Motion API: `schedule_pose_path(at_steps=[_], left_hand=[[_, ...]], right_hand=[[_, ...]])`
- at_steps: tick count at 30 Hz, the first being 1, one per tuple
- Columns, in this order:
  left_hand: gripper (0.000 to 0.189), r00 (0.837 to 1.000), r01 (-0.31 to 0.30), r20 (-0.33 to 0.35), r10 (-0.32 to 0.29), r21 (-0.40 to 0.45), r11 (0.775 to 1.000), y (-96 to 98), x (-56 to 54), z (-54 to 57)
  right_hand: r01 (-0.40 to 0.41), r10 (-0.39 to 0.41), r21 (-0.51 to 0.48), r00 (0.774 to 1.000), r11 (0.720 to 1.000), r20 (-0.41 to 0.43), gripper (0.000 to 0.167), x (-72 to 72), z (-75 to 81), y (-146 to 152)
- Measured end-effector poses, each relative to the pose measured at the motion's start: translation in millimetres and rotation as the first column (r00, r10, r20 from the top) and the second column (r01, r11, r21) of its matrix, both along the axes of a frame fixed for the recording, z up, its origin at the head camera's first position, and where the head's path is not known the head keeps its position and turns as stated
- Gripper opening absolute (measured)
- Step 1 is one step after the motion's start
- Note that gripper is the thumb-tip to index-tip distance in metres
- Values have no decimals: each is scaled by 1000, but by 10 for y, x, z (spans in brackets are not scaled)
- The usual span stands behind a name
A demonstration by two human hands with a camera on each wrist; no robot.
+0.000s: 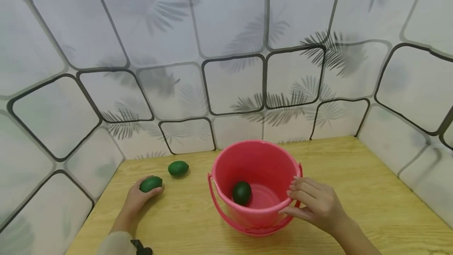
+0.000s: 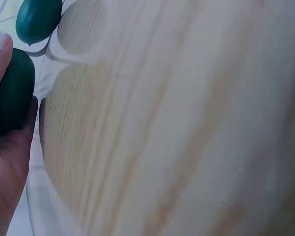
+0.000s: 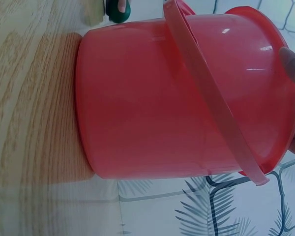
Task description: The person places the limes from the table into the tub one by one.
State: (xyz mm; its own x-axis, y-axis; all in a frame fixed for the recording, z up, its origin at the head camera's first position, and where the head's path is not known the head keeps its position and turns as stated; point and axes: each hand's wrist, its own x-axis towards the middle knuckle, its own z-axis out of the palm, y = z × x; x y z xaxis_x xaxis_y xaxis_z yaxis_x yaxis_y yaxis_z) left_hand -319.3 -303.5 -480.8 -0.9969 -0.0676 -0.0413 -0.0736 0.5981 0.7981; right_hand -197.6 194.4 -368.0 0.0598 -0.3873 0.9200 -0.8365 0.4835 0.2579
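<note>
My left hand (image 1: 139,197) grips a smooth green oval fruit (image 1: 150,183) at the left of the table, thumb on one side and fingers on the other. A second green oval fruit (image 1: 178,168) lies just beyond it, apart from the hand; the left wrist view shows this loose fruit (image 2: 38,19) too. On the right, my right hand (image 1: 316,204) holds the rim of a pink plastic bucket (image 1: 244,217), which stands upright with its handle hanging down at the front. Inside the bucket rests a darker green oval fruit (image 1: 242,193). In the right wrist view the thumb lies over the bucket's rim.
The light wooden table (image 1: 371,192) meets patterned wall covering (image 1: 233,85) at the back and both sides. A black strap-like object (image 1: 143,249) shows at the left wrist, by a pale sleeve (image 1: 116,244).
</note>
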Motion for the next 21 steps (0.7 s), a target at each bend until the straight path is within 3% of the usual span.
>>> schedule_pose_path(at_steps=[7,21], left_hand=[[73,1000,19,-9,-20,-37,999,-1,27,29],[70,999,40,6,-40,7,999,26,74,96]], right_hand=[[2,-2,6,1000,1000,-5,44,4,-4,13],[-15,15,-7,1000,1000,-14,45,2,10,-16]])
